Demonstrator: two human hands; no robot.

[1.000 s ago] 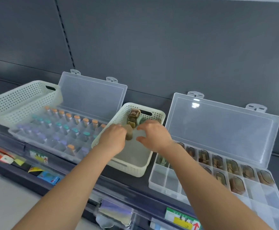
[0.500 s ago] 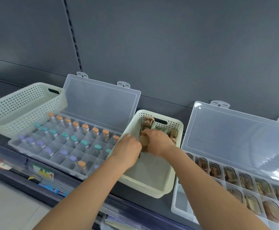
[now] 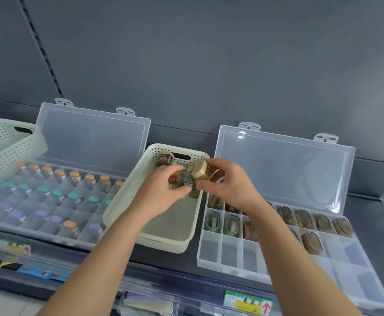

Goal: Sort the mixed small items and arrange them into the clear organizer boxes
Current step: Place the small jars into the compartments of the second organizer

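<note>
Organizer boxes (image 3: 229, 252) two, baskets (image 3: 127, 197) two; left hand (image 3: 161, 190) pinches green bottle (image 3: 186, 177), right hand (image 3: 232, 190) grips amber bottle (image 3: 205, 173).

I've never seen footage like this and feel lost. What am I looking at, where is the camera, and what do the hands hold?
No machine here: a person works with bare hands, filmed by a camera worn on their head, looking down at a shelf. The left hand seems to pinch a green bottle; the right hand holds a brown bottle with a beige cap, both above a cream basket. Left of it, an open clear box holds small vials with coloured caps. Right of it, a second box holds more bottles.
</note>
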